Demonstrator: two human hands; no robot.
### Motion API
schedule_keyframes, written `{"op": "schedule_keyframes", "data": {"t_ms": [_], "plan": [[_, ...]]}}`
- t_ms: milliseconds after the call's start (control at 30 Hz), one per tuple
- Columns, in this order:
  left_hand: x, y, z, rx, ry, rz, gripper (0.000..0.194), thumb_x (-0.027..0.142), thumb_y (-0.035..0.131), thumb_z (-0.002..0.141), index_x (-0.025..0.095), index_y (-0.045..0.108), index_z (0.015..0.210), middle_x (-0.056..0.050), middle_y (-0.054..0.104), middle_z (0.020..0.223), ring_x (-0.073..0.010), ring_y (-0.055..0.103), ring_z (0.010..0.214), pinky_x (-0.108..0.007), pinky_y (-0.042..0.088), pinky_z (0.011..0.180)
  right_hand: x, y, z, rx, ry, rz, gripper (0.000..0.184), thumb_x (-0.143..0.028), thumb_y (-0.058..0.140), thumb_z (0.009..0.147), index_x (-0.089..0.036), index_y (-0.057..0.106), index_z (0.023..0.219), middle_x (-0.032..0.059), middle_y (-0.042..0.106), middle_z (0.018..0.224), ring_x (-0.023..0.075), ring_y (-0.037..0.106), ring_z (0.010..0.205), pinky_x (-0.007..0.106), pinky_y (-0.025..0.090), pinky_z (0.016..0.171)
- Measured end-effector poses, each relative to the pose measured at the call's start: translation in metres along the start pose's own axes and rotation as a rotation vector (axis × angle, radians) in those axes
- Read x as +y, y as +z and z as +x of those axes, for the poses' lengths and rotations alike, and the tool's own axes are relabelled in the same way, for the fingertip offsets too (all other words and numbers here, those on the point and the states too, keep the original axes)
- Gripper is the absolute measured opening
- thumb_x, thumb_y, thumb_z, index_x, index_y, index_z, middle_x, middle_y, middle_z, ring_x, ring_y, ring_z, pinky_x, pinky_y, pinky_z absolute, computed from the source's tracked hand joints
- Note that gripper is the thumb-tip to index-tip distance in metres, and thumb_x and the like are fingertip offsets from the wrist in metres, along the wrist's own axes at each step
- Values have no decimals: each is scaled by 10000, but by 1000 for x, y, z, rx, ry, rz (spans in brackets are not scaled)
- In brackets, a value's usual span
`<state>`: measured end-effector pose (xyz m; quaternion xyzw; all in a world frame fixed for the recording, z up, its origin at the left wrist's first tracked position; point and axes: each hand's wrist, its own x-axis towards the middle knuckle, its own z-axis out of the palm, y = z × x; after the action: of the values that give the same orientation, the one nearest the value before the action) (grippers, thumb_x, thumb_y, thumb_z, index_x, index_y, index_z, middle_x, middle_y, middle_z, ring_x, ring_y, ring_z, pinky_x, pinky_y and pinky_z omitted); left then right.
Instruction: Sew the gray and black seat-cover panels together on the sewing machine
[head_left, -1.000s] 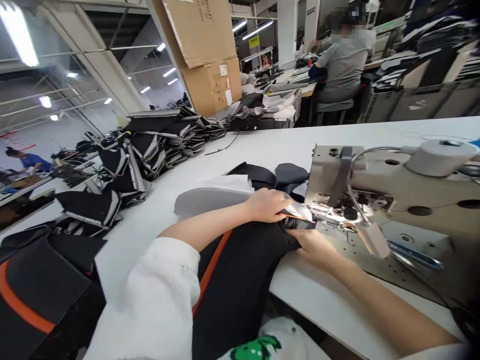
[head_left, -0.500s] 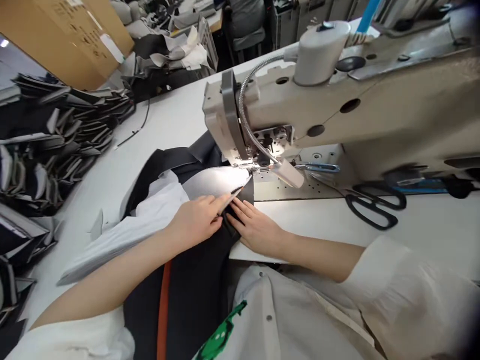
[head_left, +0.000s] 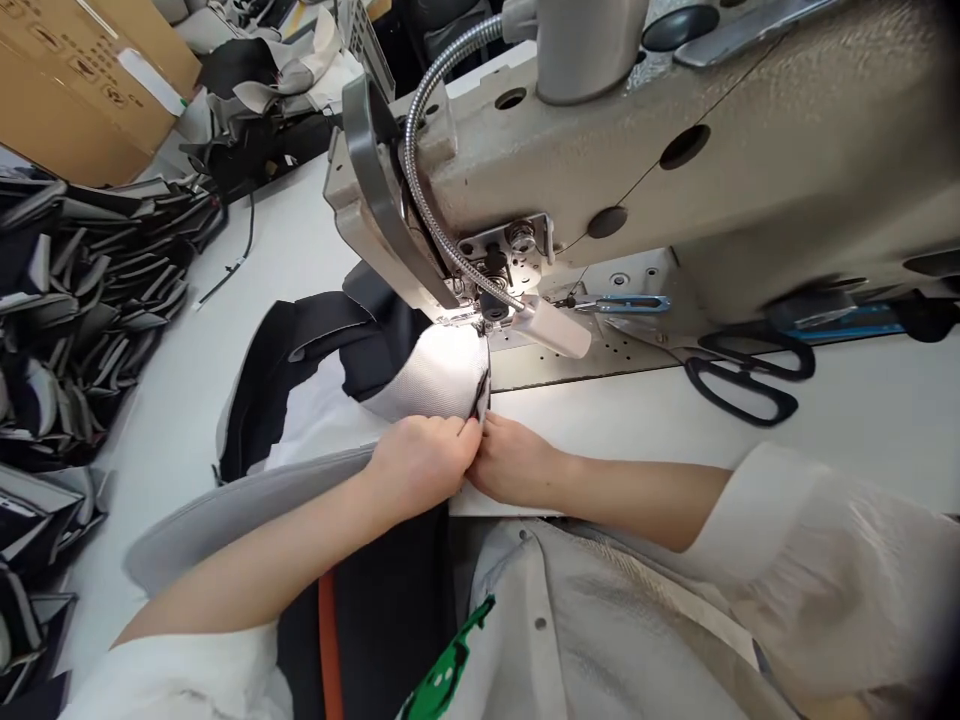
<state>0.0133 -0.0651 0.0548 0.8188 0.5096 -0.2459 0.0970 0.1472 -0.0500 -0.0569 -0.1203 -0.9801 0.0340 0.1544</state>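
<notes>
Both hands meet just in front of the lit needle area of a sewing machine (head_left: pixel 525 170). My left hand (head_left: pixel 424 460) is closed on the edge of a light grey fabric piece (head_left: pixel 427 375), which runs up under the presser foot. Pressed against it, my right hand (head_left: pixel 517 460) pinches the same fabric edge, its fingertips partly hidden. Dark fabric (head_left: pixel 315 330) lies bunched behind and left of the grey piece, with white cloth (head_left: pixel 322 410) in its fold. More black fabric with an orange strip (head_left: pixel 328 640) hangs toward my lap.
Black-handled scissors (head_left: pixel 746 375) lie on the table right of the machine bed. Blue thread snips (head_left: pixel 619 303) rest on the bed. Stacks of grey and black cut pieces (head_left: pixel 82 320) line the left side. A cardboard box (head_left: pixel 90 90) stands at the back left.
My right hand has gone from lying flat with fingers stretched to pinching the fabric edge beside my left hand. The grey piece's edges are now drawn together, and the view has moved nearer the machine.
</notes>
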Motion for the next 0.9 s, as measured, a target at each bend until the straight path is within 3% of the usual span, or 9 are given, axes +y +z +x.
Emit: {"op": "schedule_keyframes", "data": {"t_ms": [67,167,267,433,567,733,900], "plan": [[-2,7,10,-12,-42,-167,340,175,407,829,185,527,1147,-62,665,841,-236,651,771,-310,486,656,-1,-2,-1,-9,-13,-14,245,-120,447,873,-95,674,965,130,685,916,244,612,874,451,434,927],[-13,13,16,-37,-167,-319,639,303,471,816,198,255,1408,-32,676,809,-235,657,706,-283,468,602,-7,-6,-3,97,31,-131,259,-101,434,873,-70,670,975,154,681,957,245,614,914,457,414,965],[-23,14,14,-91,-141,-346,762,308,475,808,208,122,1476,-45,690,861,-241,665,760,-274,467,609,-13,-7,-4,203,52,-219,274,-70,409,875,-10,653,983,207,668,996,255,629,929,432,469,894],[-25,11,17,-108,-89,-345,758,243,476,784,186,178,1479,-68,695,961,-244,657,869,-291,491,707,-14,-4,-4,212,45,-169,261,-38,405,870,35,631,979,263,651,974,283,640,937,438,512,819],[-25,12,21,-62,-31,-520,755,200,493,733,183,272,1455,-68,639,1178,-212,631,978,-256,492,788,-14,-2,-4,210,60,-138,258,-38,413,865,30,629,987,270,643,989,290,634,954,454,516,826],[-25,12,22,-107,-48,-456,756,234,486,775,185,206,1476,-63,692,1004,-217,657,847,-270,496,709,-17,-5,-4,200,81,-168,244,-43,415,854,-19,643,936,218,668,927,262,649,892,438,515,835],[-24,6,33,-46,-67,-443,688,255,486,788,192,290,1445,-78,656,1144,-220,642,949,-267,490,747,-7,-7,-3,209,115,-253,260,-41,408,850,-7,647,948,221,664,968,278,640,945,430,497,880]]}}
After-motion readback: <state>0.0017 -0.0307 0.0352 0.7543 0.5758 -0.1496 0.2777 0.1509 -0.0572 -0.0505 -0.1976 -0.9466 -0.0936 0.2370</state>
